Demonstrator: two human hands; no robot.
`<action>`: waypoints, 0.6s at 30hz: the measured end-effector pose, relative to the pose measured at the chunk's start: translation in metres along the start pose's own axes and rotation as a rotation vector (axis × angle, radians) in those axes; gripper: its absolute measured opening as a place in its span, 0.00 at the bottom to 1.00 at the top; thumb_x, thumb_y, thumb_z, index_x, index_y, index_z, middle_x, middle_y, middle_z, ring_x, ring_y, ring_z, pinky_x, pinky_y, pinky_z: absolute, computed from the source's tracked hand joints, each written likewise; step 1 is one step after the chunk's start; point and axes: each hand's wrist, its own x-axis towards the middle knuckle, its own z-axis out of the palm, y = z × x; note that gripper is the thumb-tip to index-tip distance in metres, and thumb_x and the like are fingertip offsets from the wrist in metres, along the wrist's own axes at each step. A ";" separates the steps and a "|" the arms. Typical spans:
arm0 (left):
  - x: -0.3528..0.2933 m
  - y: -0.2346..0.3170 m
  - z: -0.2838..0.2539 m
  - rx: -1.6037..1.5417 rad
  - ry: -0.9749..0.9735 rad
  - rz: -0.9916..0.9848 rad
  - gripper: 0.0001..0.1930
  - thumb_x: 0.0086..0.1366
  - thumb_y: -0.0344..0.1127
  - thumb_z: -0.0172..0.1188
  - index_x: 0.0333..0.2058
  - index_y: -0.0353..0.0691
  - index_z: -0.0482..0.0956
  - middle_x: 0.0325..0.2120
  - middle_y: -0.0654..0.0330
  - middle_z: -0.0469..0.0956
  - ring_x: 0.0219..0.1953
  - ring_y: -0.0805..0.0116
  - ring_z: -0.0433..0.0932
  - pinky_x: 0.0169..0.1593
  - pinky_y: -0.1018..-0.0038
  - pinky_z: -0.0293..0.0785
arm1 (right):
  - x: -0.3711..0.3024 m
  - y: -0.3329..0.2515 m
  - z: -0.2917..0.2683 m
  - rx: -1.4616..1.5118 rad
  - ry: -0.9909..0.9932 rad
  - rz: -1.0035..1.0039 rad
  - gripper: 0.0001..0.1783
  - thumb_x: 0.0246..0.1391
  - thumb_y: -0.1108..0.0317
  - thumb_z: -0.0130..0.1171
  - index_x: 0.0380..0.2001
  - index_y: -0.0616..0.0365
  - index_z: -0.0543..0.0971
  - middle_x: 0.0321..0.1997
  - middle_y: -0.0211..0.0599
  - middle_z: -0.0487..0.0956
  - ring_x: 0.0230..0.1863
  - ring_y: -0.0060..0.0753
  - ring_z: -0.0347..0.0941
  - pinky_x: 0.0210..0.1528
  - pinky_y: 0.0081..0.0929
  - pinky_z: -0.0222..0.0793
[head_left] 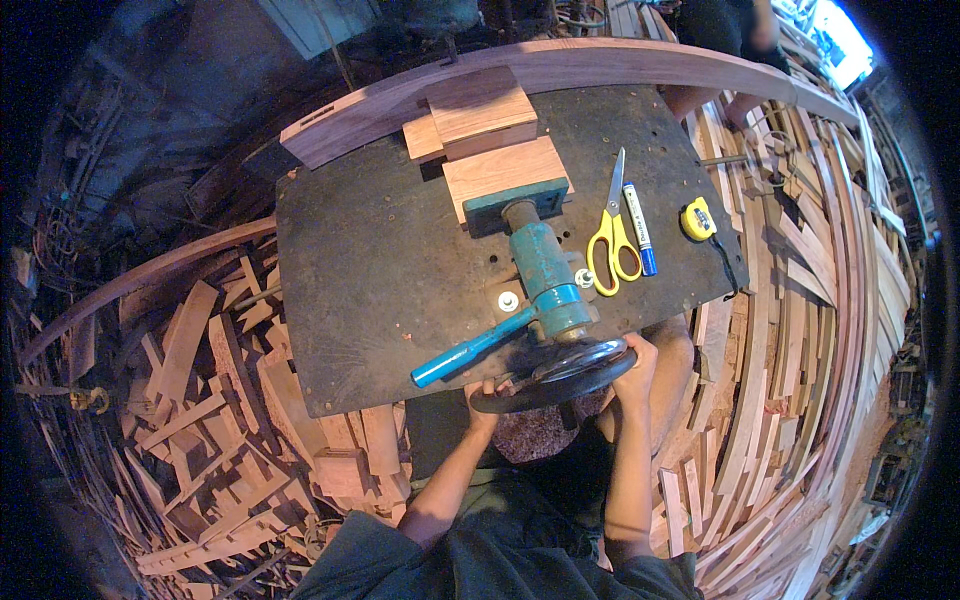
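Lower centre: I see the left hand (pixel 482 405) and right hand (pixel 637 368) curled closed around opposite sides of the black handwheel (pixel 555 380), presumably for balanced leverage. Upper centre: wooden blocks (pixel 505 172) sit between teal press plate (pixel 515 202) and long timber (pixel 590 62), likely spreading pressure. Yellow-handled scissors (pixel 614 242) lie right, seemingly within reach.

Dim workshop — dark surface (pixel 350 260) mid-room, wood offcuts (pixel 195 400) heaped left, long strips (pixel 800 370) lying right — bluish-white glare (pixel 843 45) upper right.

Dark, loose, short-sleeved shirt (pixel 490 560)
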 end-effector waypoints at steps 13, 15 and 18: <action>0.000 0.017 -0.004 -0.108 -0.030 -0.178 0.17 0.63 0.40 0.49 0.26 0.30 0.78 0.21 0.59 0.79 0.24 0.69 0.77 0.28 0.73 0.70 | 0.000 -0.001 -0.001 -0.006 0.000 0.008 0.14 0.45 0.75 0.58 0.12 0.67 0.67 0.12 0.42 0.64 0.15 0.28 0.62 0.20 0.30 0.56; -0.002 0.010 0.001 -0.126 0.024 -0.124 0.18 0.63 0.41 0.49 0.25 0.30 0.78 0.21 0.59 0.78 0.24 0.69 0.76 0.28 0.73 0.69 | 0.001 -0.001 -0.001 -0.007 -0.001 -0.003 0.13 0.44 0.75 0.58 0.13 0.67 0.67 0.12 0.42 0.65 0.15 0.28 0.62 0.20 0.31 0.56; -0.002 0.011 0.003 -0.142 0.032 -0.135 0.19 0.63 0.42 0.50 0.25 0.30 0.78 0.21 0.59 0.78 0.24 0.70 0.76 0.28 0.73 0.69 | 0.000 0.001 -0.001 0.003 0.000 0.000 0.13 0.44 0.76 0.57 0.13 0.67 0.67 0.12 0.43 0.65 0.15 0.29 0.62 0.20 0.31 0.56</action>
